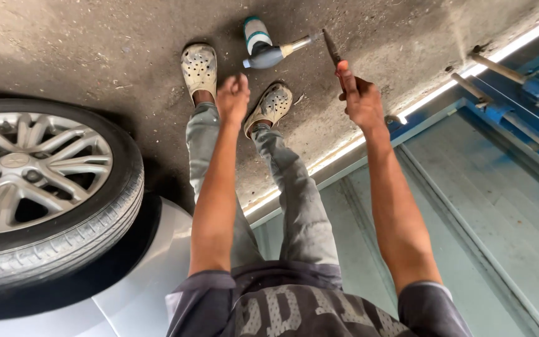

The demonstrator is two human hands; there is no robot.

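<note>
R hand (362,100) grips a slim dark tool (331,48), tip just beside the spray gun (268,47) on the concrete floor (95,43). L hand (233,98) loosely curled, holding nothing, nearer the gun than the wheel (38,187). Blue lift edge (488,112) sits well apart from the gun.

The person wore a dark short-sleeved shirt (294,306) with pale lettering at six o'clock, faded grey jeans (294,193), and dirty cream perforated clogs (199,67) toward twelve o'clock; both forearms were bare.

1. We hold a thin dark tool (333,51) in our right hand (362,100).
2. Our left hand (233,98) is empty, its fingers loosely curled.
3. A blue and white gun-shaped tool (263,47) lies on the floor (82,43) by our feet.
4. A car wheel (38,187) is close by.
</note>
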